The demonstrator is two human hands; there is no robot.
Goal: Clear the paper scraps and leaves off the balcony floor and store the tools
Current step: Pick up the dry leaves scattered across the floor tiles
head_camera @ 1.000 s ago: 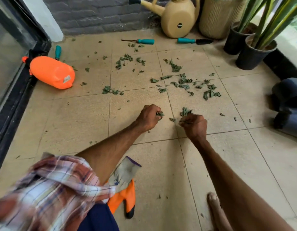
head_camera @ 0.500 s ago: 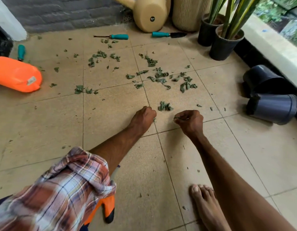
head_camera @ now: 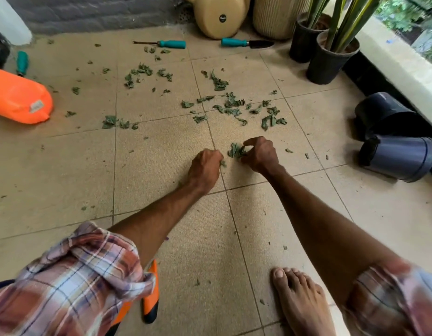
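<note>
While fisting scraps (head_camera: 222,163) in left hand (head_camera: 205,169) and pinching leaves (head_camera: 235,151) with right hand (head_camera: 261,154), scoop clumps: seemingly weightless, limp.

A balcony floor (head_camera: 64,166) of large beige square tiles with thin grout lines, lit by soft daylight. A grey brick wall (head_camera: 89,13) runs along the far edge. On the right, a pale concrete ledge (head_camera: 399,66) with green foliage (head_camera: 403,10) beyond it. Two black potted plants (head_camera: 331,59) stand near a ribbed beige planter (head_camera: 275,18); two dark empty pots (head_camera: 399,158) lie tipped over beside the ledge.

Soft daylight from right, faint shadows, wide-angle bending, blurred lower corners
</note>
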